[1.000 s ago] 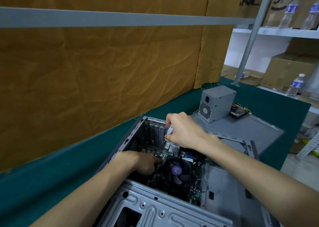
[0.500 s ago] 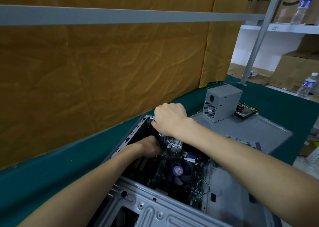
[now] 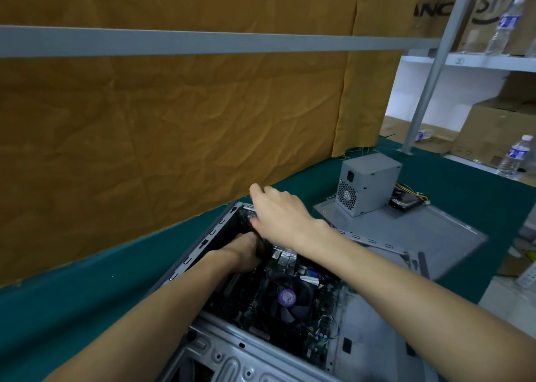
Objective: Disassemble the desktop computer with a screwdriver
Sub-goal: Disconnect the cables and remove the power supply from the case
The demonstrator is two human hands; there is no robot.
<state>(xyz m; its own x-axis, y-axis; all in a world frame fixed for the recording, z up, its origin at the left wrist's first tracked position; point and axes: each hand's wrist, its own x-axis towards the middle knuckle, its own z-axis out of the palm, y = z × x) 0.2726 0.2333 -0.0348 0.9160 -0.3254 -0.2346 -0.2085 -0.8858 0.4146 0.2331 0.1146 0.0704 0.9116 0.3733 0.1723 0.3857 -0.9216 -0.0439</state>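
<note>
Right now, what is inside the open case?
In the case: a motherboard with a fan, and the left hand. The right hand covers the far corner.

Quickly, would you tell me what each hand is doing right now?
Left hand: deep inside the computer case, fingers hidden; cannot be told.
Right hand: at the case's far corner, grip unclear; cannot be told.
</note>
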